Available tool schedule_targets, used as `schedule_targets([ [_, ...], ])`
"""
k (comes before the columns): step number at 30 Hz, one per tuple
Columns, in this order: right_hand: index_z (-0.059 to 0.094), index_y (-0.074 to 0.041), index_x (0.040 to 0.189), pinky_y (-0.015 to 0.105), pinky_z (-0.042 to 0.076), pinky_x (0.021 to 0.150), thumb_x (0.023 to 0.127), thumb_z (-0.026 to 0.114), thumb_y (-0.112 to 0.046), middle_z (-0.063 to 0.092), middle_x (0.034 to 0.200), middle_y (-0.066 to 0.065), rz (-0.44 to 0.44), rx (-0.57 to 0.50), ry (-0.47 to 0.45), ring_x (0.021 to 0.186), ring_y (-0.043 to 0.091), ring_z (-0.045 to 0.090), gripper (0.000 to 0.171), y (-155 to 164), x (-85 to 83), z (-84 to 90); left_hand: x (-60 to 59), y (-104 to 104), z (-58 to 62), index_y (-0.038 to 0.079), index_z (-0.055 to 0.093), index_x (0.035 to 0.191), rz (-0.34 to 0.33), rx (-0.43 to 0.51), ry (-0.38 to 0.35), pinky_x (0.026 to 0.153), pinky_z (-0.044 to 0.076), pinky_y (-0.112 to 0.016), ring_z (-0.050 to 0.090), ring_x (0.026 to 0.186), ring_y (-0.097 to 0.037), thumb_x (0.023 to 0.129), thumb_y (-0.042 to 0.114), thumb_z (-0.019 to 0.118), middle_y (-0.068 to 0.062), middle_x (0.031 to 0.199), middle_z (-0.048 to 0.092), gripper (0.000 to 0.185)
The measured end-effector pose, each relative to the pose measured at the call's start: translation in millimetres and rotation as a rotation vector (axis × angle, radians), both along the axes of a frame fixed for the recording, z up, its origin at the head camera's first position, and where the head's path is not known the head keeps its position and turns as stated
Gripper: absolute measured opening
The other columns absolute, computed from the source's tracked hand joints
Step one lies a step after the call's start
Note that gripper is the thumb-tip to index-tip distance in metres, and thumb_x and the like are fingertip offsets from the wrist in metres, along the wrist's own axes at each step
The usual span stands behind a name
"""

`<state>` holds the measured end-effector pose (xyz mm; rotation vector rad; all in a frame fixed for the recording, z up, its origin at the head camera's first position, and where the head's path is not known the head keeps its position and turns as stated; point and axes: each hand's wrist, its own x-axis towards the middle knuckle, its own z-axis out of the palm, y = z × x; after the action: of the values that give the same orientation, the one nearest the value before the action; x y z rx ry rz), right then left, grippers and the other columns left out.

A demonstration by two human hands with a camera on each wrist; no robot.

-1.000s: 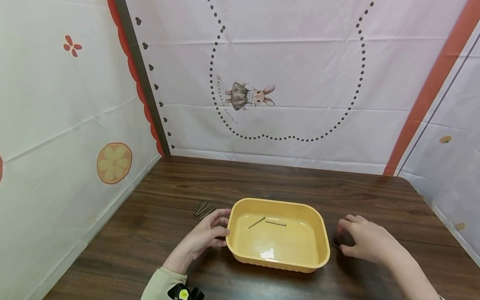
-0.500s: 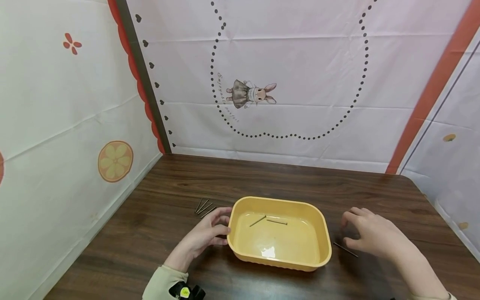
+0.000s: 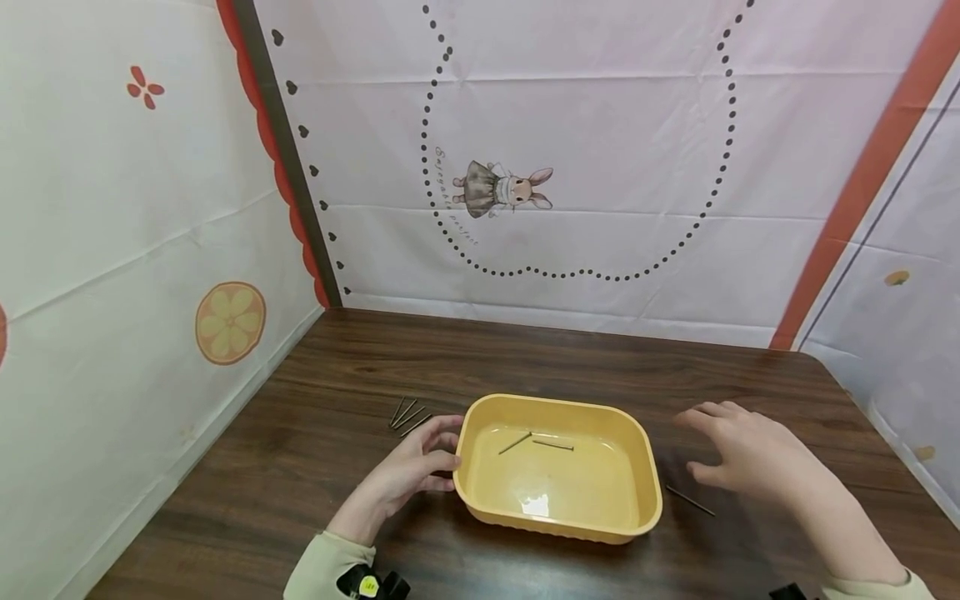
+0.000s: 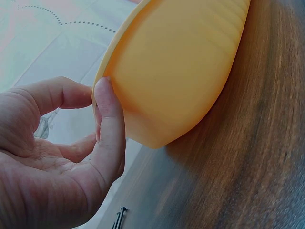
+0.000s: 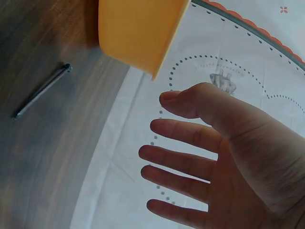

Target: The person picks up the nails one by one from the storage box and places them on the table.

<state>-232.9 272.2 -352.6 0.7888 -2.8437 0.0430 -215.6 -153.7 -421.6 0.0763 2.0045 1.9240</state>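
A yellow plastic tub (image 3: 585, 492) stands on the table with two nails (image 3: 515, 443) lying inside. My left hand (image 3: 408, 467) pinches the tub's left rim, its thumb and fingers on either side of the edge in the left wrist view. To the right of the tub, a single dark nail (image 3: 691, 501) lies on the wood; its head shows in the right wrist view, where the nail (image 5: 42, 90) is apart from the hand. My right hand (image 3: 750, 458) hovers just beyond that nail, fingers spread and holding nothing.
Several more nails (image 3: 416, 425) lie in a loose group behind my left hand. The brown wooden table (image 3: 570, 354) runs back to a white patterned cloth (image 3: 600, 167) hung upright behind it, with another cloth (image 3: 112, 250) along the left side.
My right hand has drawn back and up from the nail, which now shows fully on the table, and its fingers have straightened. The left hand and tub stay in place.
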Motion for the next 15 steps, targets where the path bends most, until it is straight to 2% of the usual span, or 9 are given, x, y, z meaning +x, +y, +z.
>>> schedule_targets([
  [5, 0.068, -0.019, 0.118, 0.054, 0.055, 0.074, 0.069, 0.082, -0.034, 0.068, 0.116, 0.004, 0.020, -0.002, 0.018, 0.104, 0.033, 0.066, 0.054, -0.9, -1.6, 3.6, 0.1, -0.1, -0.9, 0.007, 0.038, 0.146, -0.004, 0.001, 0.004, 0.067, 0.057, -0.027, 0.065, 0.081, -0.016, 0.087, 0.006, 0.062, -0.016, 0.119, 0.049, 0.064],
  [15, 0.067, -0.021, 0.116, 0.049, 0.054, 0.069, 0.071, 0.083, -0.033, 0.067, 0.111, 0.000, 0.059, -0.004, 0.068, 0.096, 0.028, 0.066, 0.049, -7.1, -3.7, 12.2, -0.1, -0.2, -1.8, 0.007, 0.037, 0.147, -0.010, 0.004, 0.013, 0.067, 0.058, -0.027, 0.065, 0.081, -0.016, 0.087, 0.005, 0.062, -0.018, 0.121, 0.050, 0.064],
])
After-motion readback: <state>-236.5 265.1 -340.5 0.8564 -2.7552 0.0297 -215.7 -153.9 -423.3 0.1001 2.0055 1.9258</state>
